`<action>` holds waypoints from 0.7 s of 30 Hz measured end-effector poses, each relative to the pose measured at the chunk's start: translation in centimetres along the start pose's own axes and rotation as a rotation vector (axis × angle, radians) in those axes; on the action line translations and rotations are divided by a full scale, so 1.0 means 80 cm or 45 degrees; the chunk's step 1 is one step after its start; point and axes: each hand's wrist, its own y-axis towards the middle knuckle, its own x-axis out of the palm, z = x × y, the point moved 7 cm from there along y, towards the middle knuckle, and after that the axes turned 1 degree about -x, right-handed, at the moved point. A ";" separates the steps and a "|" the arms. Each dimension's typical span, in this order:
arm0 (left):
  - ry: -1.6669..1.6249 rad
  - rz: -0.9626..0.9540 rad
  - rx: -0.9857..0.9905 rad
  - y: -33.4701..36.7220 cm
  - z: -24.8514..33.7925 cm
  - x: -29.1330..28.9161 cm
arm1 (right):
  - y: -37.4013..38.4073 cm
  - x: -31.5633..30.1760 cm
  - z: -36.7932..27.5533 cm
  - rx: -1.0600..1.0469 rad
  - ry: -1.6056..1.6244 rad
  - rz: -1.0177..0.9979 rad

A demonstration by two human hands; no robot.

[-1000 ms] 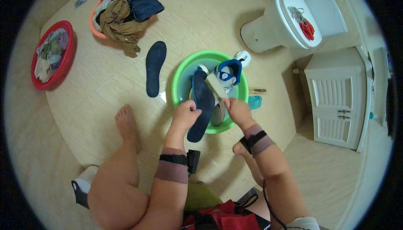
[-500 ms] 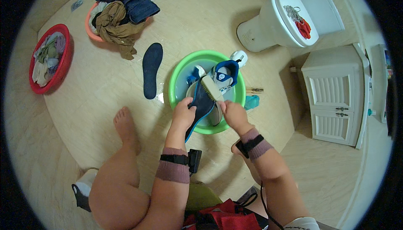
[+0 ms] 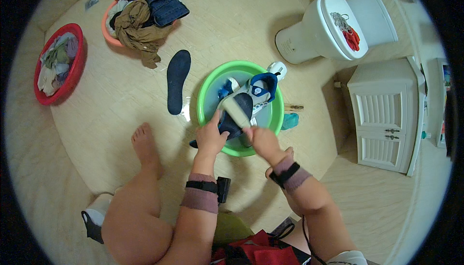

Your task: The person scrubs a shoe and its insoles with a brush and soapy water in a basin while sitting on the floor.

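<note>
Pale, marbled floor (image 3: 251, 33) surrounds a green basin (image 3: 200, 101). Over it, a dark navy insole (image 3: 230, 127), long and flat, lies between the hands, one end poking out beyond the left hand (image 3: 210, 137). That hand is closed on its edge; the right hand (image 3: 265, 143) is curled around a cream brush (image 3: 235, 113) covering its middle. Beyond sits a blue-and-white shoe (image 3: 261, 90); a second insole (image 3: 178, 82) lies leftward.

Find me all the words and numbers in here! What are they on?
I can't read any words or numbers.
Toilet base: small marks, too blurred.
Blue-and-white shoe: round white mark, too small to read.
Brush and held insole: no writing visible.
</note>
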 end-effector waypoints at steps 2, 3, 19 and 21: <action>0.178 0.048 0.070 0.001 -0.003 -0.002 | -0.022 0.004 -0.026 -0.040 -0.038 -0.127; 0.167 0.048 0.046 0.002 -0.006 0.000 | -0.015 0.002 -0.021 -0.043 -0.035 -0.126; 0.089 0.105 0.023 0.010 0.001 0.018 | 0.045 0.005 0.059 0.145 -0.052 0.047; 0.090 0.167 0.063 0.008 0.002 0.013 | 0.049 -0.005 0.054 0.067 -0.051 0.175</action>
